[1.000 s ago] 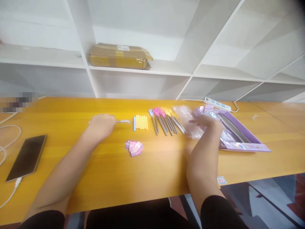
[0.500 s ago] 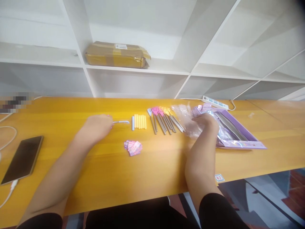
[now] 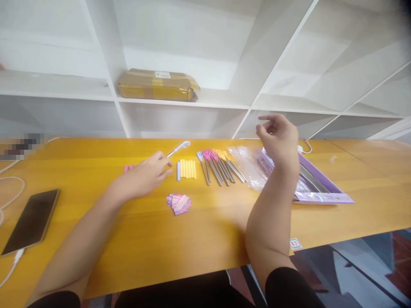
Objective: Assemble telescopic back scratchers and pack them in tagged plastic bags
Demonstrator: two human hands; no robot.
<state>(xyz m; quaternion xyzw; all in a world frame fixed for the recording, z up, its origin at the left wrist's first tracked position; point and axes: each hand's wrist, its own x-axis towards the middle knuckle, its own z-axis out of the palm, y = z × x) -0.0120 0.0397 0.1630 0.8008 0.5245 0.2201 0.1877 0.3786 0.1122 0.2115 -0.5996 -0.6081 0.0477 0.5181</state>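
My left hand (image 3: pixel 146 176) is closed round the handle of a small blue-headed fork-like stick (image 3: pixel 181 146), which points up and to the right. Beside it lie a blue tube (image 3: pixel 178 171) and a row of yellow tubes (image 3: pixel 188 169). Pink pieces (image 3: pixel 128 168) show behind the hand. Several metal sticks with blue, pink and yellow heads (image 3: pixel 220 166) lie fanned out mid-table. Raised above the purple box (image 3: pixel 324 197), my right hand (image 3: pixel 278 136) has its fingers curled; whether it holds anything small cannot be made out. Clear plastic (image 3: pixel 245 164) lies left of the box.
Small pink cards (image 3: pixel 179 203) lie in front of the tubes. A phone (image 3: pixel 31 218) with a cable is at the left. White shelves (image 3: pixel 183 102) stand behind the table, with a taped parcel (image 3: pixel 157 85) on one. A small sticker (image 3: pixel 295 243) is at the front edge.
My right hand has lifted away from the plastic and the box. My left hand has moved right, and the stick in it has tilted upward. Pink pieces have come into view.
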